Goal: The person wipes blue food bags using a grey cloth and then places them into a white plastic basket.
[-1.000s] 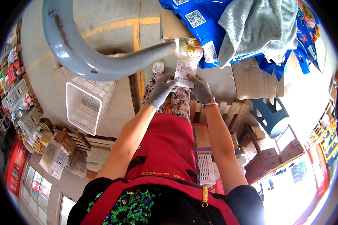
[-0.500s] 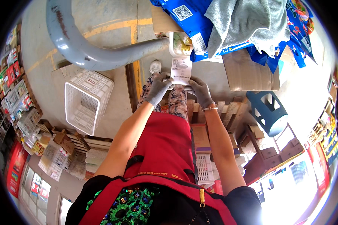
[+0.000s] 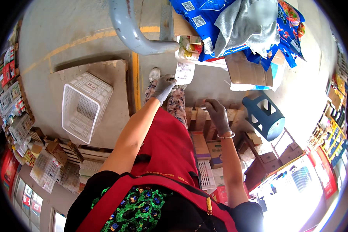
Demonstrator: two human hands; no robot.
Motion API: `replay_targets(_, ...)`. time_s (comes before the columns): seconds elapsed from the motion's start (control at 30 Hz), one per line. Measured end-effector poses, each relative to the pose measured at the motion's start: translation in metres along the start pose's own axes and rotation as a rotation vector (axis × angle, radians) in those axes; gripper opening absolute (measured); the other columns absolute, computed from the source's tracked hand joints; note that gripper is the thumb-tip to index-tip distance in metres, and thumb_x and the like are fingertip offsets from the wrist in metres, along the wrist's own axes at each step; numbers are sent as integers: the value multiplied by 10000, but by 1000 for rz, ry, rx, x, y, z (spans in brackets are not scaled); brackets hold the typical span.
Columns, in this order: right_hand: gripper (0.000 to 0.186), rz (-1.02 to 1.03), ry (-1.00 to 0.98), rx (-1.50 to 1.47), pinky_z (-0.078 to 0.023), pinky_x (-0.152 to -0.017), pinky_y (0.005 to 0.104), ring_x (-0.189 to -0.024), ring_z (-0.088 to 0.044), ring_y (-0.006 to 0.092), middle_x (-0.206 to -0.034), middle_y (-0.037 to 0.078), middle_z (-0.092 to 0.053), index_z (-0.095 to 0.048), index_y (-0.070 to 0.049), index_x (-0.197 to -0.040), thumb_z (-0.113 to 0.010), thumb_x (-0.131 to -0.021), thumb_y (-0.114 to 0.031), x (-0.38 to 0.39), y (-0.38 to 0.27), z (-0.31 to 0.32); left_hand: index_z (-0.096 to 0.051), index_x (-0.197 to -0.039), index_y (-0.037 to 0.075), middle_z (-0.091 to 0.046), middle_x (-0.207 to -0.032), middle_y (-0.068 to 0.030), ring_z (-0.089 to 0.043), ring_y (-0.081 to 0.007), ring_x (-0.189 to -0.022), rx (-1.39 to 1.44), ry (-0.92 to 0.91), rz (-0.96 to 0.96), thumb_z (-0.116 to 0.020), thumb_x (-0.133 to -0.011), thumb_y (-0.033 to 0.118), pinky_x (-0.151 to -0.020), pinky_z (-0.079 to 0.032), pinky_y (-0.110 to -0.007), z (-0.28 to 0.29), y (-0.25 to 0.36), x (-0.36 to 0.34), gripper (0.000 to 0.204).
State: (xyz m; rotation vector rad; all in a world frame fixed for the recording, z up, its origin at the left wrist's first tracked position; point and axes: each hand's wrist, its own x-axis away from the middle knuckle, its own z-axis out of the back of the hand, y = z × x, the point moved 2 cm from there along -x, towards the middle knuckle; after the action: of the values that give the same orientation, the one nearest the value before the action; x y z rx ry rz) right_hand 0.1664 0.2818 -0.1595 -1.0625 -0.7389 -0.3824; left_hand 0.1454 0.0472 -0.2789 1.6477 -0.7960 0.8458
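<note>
Two gloved hands in view. Left hand (image 3: 165, 88) pinches a white printed slip (image 3: 185, 72) near its lower-left corner; slip sits at 12 o'clock of view centre. Right hand (image 3: 218, 116), at 4 o'clock from the left, is clear of it, fingers part-curled; cannot tell whether it grips anything. Step, judged: one-handed slip handling. Next move probably needs a steady left pinch, avoiding the grey tube (image 3: 142, 41) at 11 o'clock from the slip.

Here's the grey concrete floor (image 3: 92, 23), bearing a flat tan board (image 3: 119, 91) under the white perforated plastic basket (image 3: 92, 86); right of the basket, a painted yellow line (image 3: 135, 85); farther right, a dark-blue cylindrical stool (image 3: 273, 128).
</note>
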Motion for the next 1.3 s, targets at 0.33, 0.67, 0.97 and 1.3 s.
replay_targets(0.33, 192, -43, 47, -62, -526, -735, 268, -792, -671, 116, -816, 73, -707, -642, 2, -1020, -595, -933, -162, 39, -39, -23, -649, -1063, 20, -667, -877, -39, -623, -90, -720, 88, -57, 58, -616, -907, 117, -642, -539, -238, 9, -2, -4, 187)
replay_targets(0.67, 337, 412, 235, 44, -502, -684, 262, -732, -639, 125, -803, 100, -677, -624, 40, -988, -439, -1007, -241, 46, -187, 59, -658, -1054, 44, -652, -843, -23, -618, -89, -711, 128, -78, 71, -613, -906, 126, -640, -543, -237, 13, -2, -5, 175)
replay_targets(0.97, 340, 546, 333, 62, -511, -867, 322, -979, -649, 199, -1122, 131, -652, -488, -6, -1317, -416, -1021, -157, -28, -211, 130, -651, -1037, 30, -633, -829, -32, -583, -84, -648, 121, -70, 65, -595, -879, 97, -594, -506, -223, 5, -5, -13, 181)
replay_targets(1.3, 351, 559, 332, -83, -489, -854, 272, -981, -588, 136, -1125, 114, -631, -518, 35, -1249, -547, -903, -23, -78, -227, 212, -593, -1111, 9, -647, -906, -107, -631, -189, -778, -104, 288, -100, -538, -868, 98, -682, -529, -329, 23, 16, 42, 264)
